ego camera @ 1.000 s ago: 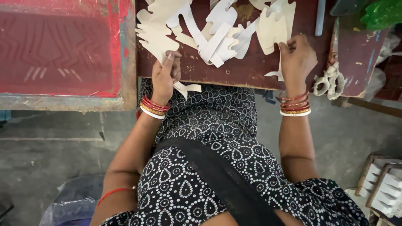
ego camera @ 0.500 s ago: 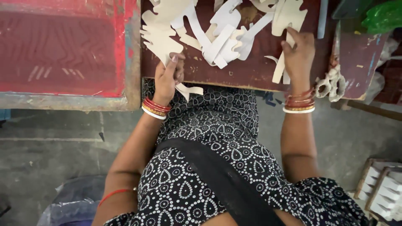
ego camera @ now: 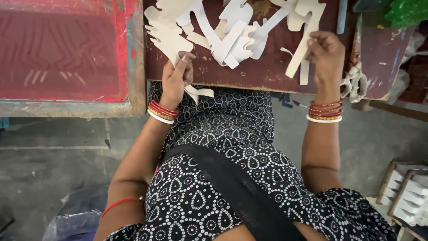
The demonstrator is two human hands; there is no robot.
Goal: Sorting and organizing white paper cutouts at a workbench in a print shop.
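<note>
Dark red table (ego camera: 249,73), right hand (ego camera: 327,53) pinching cream strip (ego camera: 299,56), left hand (ego camera: 176,76) pressing cutout (ego camera: 167,33)

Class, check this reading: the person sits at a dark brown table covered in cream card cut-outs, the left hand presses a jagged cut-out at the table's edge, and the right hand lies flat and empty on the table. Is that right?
Not quite. In the head view the right hand is not empty: its fingers pinch a cream strip of card. The rest stands: the left hand rests on the jagged cut-out at the edge of the brown table.
</note>
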